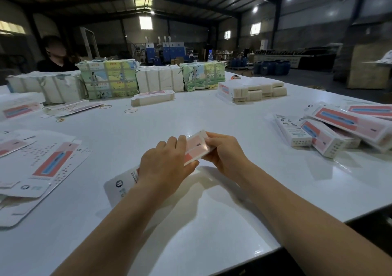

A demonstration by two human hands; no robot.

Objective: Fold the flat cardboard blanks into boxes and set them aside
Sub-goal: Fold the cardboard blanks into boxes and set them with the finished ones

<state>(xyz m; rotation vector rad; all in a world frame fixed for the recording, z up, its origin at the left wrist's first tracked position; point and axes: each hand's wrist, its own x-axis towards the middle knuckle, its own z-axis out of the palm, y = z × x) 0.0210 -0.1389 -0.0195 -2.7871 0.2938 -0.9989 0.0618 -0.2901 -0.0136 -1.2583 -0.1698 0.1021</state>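
Note:
A white and pink cardboard box blank (196, 148) lies slanted in front of me on the white table (212, 201), its near end with a round logo sticking out below my left wrist. My left hand (167, 163) grips its middle from the left, fingers curled over the top. My right hand (222, 150) holds its far end, fingers and thumb pinching the edge. A pile of flat blanks (46, 165) lies at my left. Several folded boxes (339, 129) are heaped at the right.
Bundled stacks of cardboard (110, 80) line the far side of the table, with a small stack of blanks (152, 98) and a white stack (252, 89) in front. Rubber bands (130, 111) lie loose. A person sits at the far left (55, 57). The table edge runs at the right front.

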